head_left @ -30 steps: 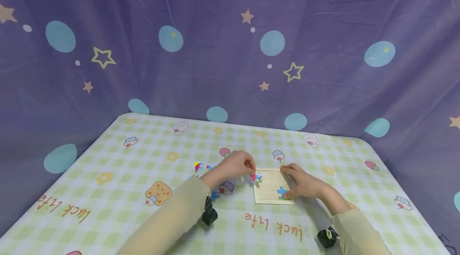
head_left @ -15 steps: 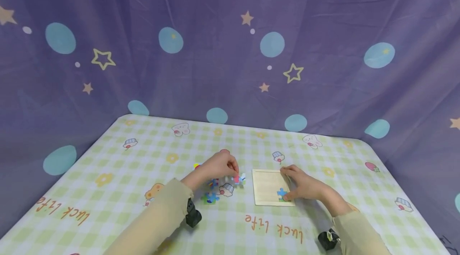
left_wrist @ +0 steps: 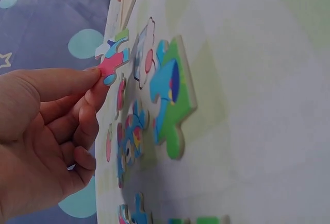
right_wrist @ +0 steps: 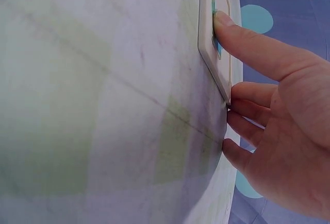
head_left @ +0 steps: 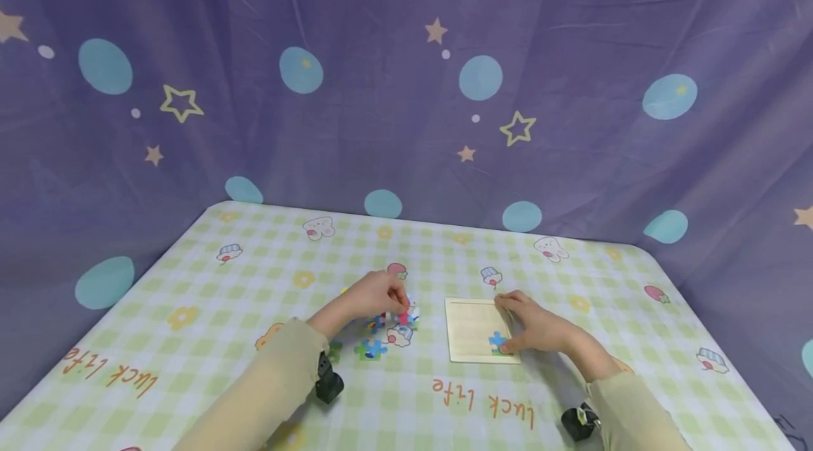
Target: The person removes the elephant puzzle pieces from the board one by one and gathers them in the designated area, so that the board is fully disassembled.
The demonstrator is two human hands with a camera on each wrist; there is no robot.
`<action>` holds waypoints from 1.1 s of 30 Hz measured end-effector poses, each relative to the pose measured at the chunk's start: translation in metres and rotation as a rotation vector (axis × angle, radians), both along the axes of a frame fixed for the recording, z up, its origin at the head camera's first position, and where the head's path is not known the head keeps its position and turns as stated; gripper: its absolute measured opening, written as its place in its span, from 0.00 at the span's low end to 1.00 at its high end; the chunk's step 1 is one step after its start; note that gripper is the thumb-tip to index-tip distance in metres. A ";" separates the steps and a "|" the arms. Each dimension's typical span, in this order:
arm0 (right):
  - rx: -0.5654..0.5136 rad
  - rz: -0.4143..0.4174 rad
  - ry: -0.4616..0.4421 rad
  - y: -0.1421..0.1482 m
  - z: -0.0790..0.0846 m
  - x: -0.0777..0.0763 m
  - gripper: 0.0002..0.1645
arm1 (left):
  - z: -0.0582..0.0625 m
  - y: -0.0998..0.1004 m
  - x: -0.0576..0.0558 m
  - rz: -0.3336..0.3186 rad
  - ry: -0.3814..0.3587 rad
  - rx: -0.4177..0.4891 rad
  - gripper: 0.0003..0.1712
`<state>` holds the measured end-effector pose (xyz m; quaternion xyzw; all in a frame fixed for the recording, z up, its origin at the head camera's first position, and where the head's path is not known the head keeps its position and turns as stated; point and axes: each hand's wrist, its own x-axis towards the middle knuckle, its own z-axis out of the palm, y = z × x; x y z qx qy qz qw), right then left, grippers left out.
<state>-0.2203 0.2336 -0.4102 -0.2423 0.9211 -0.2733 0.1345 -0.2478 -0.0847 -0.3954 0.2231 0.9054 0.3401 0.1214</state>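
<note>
Between thumb and forefinger, my left hand (head_left: 375, 296) pinches a pink-and-blue jigsaw piece (left_wrist: 114, 63), held just above the tablecloth in the left wrist view. Under and beside this hand lie several loose jigsaw pieces, among them a green-and-blue one (head_left: 371, 350). My right hand (head_left: 540, 325) grips the right side of a square wooden puzzle tray (head_left: 466, 331). Its thumb presses on a blue jigsaw piece (head_left: 496, 341) in the tray's near right corner, while the other fingers lie along the tray's outer edge. The left hand and forearm partly hide some loose pieces.
A checked tablecloth (head_left: 254, 303) with printed cupcakes, flowers and lettering covers the table. Behind it hangs a purple curtain (head_left: 394, 133) with stars and blue ovals. A corner of a green piece (head_left: 334, 351) shows beside the left cuff.
My left hand has moved left, from the tray's left edge back to the loose pieces, with the pink-and-blue jigsaw piece in its fingers. The right hand stays on the tray.
</note>
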 end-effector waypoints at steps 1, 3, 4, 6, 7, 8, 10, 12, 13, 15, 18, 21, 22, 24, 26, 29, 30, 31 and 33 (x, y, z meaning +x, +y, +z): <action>-0.003 -0.001 -0.002 0.000 0.000 0.000 0.54 | 0.000 -0.001 0.000 0.004 -0.002 -0.003 0.02; -0.002 -0.005 -0.006 0.000 0.000 0.000 0.54 | -0.002 -0.002 0.000 0.011 0.000 -0.012 0.02; -0.004 -0.004 -0.009 0.000 0.000 -0.001 0.54 | -0.002 -0.003 0.000 0.017 -0.002 -0.018 0.02; -0.004 -0.007 -0.015 0.000 0.000 -0.001 0.54 | -0.004 -0.003 -0.001 0.027 -0.006 -0.027 0.03; -0.002 -0.006 -0.014 0.001 0.001 -0.001 0.54 | -0.004 -0.003 -0.001 0.030 -0.005 -0.033 0.03; 0.003 -0.005 -0.012 0.001 0.001 -0.001 0.54 | -0.005 -0.003 -0.001 0.034 -0.008 -0.037 0.04; 0.003 -0.006 -0.014 0.001 0.001 -0.002 0.55 | -0.006 -0.003 -0.001 0.039 -0.016 -0.042 0.04; 0.002 -0.004 -0.012 0.002 0.001 -0.002 0.55 | -0.007 -0.003 -0.002 0.040 -0.020 -0.040 0.03; 0.004 0.004 -0.005 0.002 0.001 -0.002 0.55 | -0.008 -0.003 -0.002 0.041 -0.021 -0.041 0.03; -0.002 0.008 -0.007 0.002 0.000 -0.003 0.55 | -0.010 -0.002 -0.002 0.048 -0.031 -0.041 0.02; -0.002 0.013 -0.007 0.003 -0.001 -0.003 0.54 | -0.011 -0.002 -0.001 0.058 -0.044 -0.044 0.02; -0.001 0.007 -0.015 0.004 -0.001 -0.003 0.55 | -0.011 -0.001 -0.001 0.064 -0.043 -0.050 0.02; 0.000 0.006 -0.015 0.004 -0.001 -0.003 0.55 | -0.011 -0.001 -0.001 0.066 -0.043 -0.053 0.03; 0.000 0.006 -0.015 0.004 -0.001 -0.003 0.55 | -0.011 -0.001 -0.001 0.072 -0.042 -0.062 0.02; -0.002 0.006 -0.019 0.004 -0.001 -0.003 0.54 | -0.010 0.000 -0.002 0.081 -0.044 -0.075 0.03; -0.003 0.007 -0.022 0.003 -0.001 -0.003 0.55 | -0.010 0.001 -0.001 0.094 -0.039 -0.088 0.04; -0.004 0.005 -0.022 0.003 -0.001 -0.003 0.55 | -0.010 0.001 -0.001 0.096 -0.037 -0.089 0.04; -0.006 0.003 -0.024 0.003 -0.001 -0.003 0.55 | -0.009 0.001 -0.001 0.099 -0.035 -0.089 0.04; -0.008 -0.002 -0.025 0.003 -0.001 -0.003 0.55 | -0.009 0.002 -0.001 0.102 -0.035 -0.088 0.04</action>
